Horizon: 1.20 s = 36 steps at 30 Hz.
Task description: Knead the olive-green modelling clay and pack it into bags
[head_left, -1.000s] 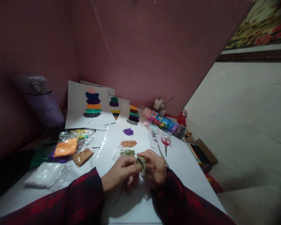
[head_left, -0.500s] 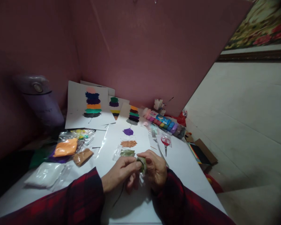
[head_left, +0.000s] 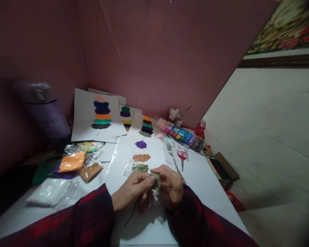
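My left hand (head_left: 134, 192) and my right hand (head_left: 170, 186) meet over the white table (head_left: 201, 185), both pinching a small olive-green lump of clay in a clear wrapper (head_left: 156, 181). The fingers of both hands are closed round it. Just beyond my hands lie an olive-green clay patch in a bag (head_left: 139, 168), an orange ribbed clay shape (head_left: 141, 157) and a purple clay shape (head_left: 140, 144) on white paper. A thin dark strand (head_left: 130, 214) trails under my left hand.
A fork (head_left: 172, 156) and red scissors (head_left: 182, 156) lie right of the paper. A row of coloured clay tubs (head_left: 181, 134) sits behind. Bags of orange (head_left: 72, 162), brown (head_left: 90, 172) and white clay (head_left: 50, 193) lie left. Sheets with coloured clay stacks (head_left: 101, 115) lean at the back beside a purple flask (head_left: 45, 108).
Hardly anything moved; my fingers have shifted slightly on the green lump, and my hands stay in the same place.
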Motion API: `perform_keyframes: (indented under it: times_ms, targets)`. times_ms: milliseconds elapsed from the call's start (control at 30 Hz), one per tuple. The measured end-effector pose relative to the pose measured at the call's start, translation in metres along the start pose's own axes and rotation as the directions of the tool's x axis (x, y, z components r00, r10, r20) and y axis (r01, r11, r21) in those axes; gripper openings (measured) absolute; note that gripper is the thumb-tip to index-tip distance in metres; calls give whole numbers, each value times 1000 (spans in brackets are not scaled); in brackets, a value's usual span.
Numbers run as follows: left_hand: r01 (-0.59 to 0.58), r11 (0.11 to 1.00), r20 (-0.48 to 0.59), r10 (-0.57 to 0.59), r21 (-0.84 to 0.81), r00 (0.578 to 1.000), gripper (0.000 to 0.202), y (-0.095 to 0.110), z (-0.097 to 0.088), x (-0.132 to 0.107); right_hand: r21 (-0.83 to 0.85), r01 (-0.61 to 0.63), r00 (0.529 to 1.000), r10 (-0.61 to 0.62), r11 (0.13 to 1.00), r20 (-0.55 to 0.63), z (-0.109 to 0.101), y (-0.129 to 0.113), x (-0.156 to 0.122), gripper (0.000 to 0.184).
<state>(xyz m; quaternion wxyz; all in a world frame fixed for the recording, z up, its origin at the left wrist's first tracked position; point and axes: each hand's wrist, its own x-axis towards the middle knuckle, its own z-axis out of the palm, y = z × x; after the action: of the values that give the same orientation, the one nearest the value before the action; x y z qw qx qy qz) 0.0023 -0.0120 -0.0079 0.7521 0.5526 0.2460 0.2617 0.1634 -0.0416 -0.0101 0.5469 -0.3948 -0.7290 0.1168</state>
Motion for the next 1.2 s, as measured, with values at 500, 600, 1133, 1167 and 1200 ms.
perform_keyframes:
  times_ms: [500, 600, 1133, 1167, 1200]
  targets:
    - [9, 1000, 42, -8, -5, 999, 54, -3, -1, 0, -47, 68, 998, -68, 997, 17, -3, -5, 2, 44]
    - [24, 999, 14, -24, 21, 1000, 56, -1, 0, 0, -17, 44, 999, -44, 999, 13, -2, -1, 1, 42]
    - [-83, 968, -112, 112, 235, 987, 50, 0, 4, -4, 4, -19, 999, 19, 1000, 44, -1, -1, 3, 40]
    - [-81, 967, -113, 111, 240, 987, 50, 0, 3, -4, 9, -27, 999, 26, 1000, 46, -1, -1, 2, 39]
    - [-82, 966, -111, 112, 245, 988, 50, 0, 3, -4, 15, -33, 998, 32, 999, 54, -1, -1, 2, 39]
